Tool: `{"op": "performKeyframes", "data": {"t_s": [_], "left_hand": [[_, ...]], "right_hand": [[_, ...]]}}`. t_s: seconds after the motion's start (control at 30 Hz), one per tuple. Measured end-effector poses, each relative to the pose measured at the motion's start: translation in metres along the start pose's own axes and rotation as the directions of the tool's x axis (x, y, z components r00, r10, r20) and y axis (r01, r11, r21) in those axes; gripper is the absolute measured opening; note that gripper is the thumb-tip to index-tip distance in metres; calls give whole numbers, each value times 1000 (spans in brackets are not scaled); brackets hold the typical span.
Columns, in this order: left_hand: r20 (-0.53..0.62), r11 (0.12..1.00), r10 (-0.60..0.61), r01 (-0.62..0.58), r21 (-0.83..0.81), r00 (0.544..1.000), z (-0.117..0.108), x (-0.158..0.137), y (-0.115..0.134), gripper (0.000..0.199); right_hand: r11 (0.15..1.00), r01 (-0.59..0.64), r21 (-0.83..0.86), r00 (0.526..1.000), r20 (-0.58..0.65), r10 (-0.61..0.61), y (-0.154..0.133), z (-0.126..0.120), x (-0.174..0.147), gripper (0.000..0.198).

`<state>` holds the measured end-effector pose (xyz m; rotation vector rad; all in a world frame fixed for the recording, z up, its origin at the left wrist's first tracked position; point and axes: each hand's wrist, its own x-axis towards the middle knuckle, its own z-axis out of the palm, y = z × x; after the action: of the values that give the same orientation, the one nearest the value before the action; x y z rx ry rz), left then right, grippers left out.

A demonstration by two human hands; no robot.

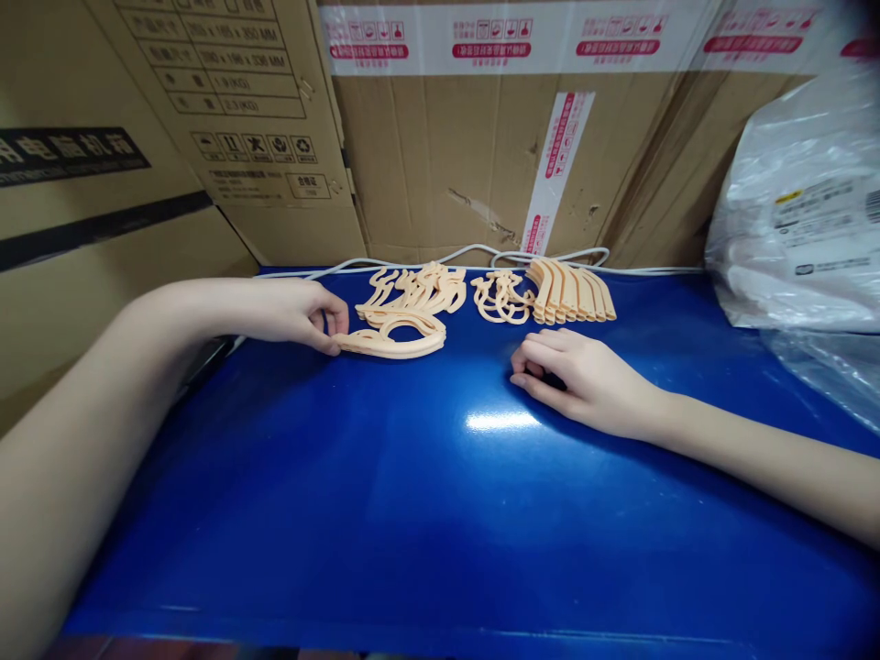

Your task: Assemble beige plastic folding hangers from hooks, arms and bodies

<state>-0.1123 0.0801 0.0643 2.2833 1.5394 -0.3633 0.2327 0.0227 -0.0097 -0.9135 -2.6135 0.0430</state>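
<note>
My left hand (313,316) is at the left end of a peach-coloured folded plastic clothes hanger (391,347), its thumb and fingertips closed on the tip. Right behind that lie more peach hanger pieces (419,290) in a loose pile. My right hand (567,371) rests on the blue table with its fingers curled in, and nothing shows in them. Just beyond it stands a row of curved hanger arms (570,291), nested side by side. To the left of this row sits a small heap of hanger hooks (501,298).
Cardboard boxes (440,156) wall off the back and the left side of the blue table (385,513). A white cable (474,247) runs along the back edge. At the right, a clear plastic bag with white contents (811,211) leans onto the tabletop.
</note>
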Motion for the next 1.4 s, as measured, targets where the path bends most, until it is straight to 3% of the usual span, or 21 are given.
{"op": "performKeyframes", "data": {"t_s": [0.07,0.2,0.47,0.77,0.83,0.9,0.97,1.03,1.1,1.17,1.27,1.4], "left_hand": [[-44,1000,14,-13,20,999,1,-5,8,17],[-20,999,-43,43,23,999,1,-6,15,14],[17,996,-77,76,47,997,1,3,7,19],[-14,990,-110,110,85,994,0,-3,11,16],[-37,988,-105,109,113,994,0,-2,3,20],[-135,978,-101,123,167,986,-1,-1,-2,23],[-333,951,-84,175,254,939,-1,0,2,23],[-557,912,2,227,343,831,1,0,18,26],[-675,895,169,175,411,718,8,0,41,28],[-657,876,358,4,482,663,20,1,66,28],[-520,775,601,-285,564,607,45,3,94,26],[-431,700,710,-489,521,556,72,7,107,30]], "right_hand": [[1000,0,3,1000,1,0,0,0,0,14],[1000,-3,5,1000,1,3,1,0,0,14],[1000,0,2,1000,2,0,0,0,0,13],[1000,-6,5,1000,7,6,0,-1,-1,14],[1000,-9,5,1000,10,9,0,-1,-1,14],[1000,-15,4,1000,12,15,0,-1,0,14],[1000,-20,6,1000,14,20,-1,-1,0,14],[1000,-23,-3,1000,14,23,-1,-1,1,15],[999,-35,-40,999,6,35,-1,-1,1,16],[993,-73,-90,997,-13,72,0,-1,0,16],[971,-183,-153,982,-81,172,1,-1,0,15],[929,-326,-173,932,-226,285,4,-6,1,13]]}}
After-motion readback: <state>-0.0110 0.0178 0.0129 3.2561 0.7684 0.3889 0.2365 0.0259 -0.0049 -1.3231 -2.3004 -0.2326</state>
